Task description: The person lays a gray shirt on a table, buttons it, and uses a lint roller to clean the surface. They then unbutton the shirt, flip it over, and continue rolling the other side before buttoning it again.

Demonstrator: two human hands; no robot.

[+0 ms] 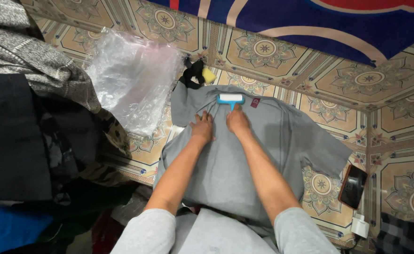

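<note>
— Lint roller (231, 99) with the blue head lies on the grey shirt (263, 155), just below the collar and beside the small red label (255, 102); its handle runs back under the right hand (237, 122).

— How does that hand sit?

— Fingers closed round the handle, knuckles up. The left hand (202, 128) is flat and spread on the cloth just left of the roller, pressing the shirt to the patterned floor (319, 80).

— And how would they handle?

— The roller looks light and stiff, best taken by the handle — the head is probably tacky. The shirt seems soft and limp, likely to bunch unless pinned flat.

— What lies around the shirt?

— A crumpled clear plastic bag (131, 80) to its left, a yellow sponge (209, 75) with something black above the collar, a dark phone (353, 186) off the right sleeve, piled clothes (33, 117) further left.
</note>
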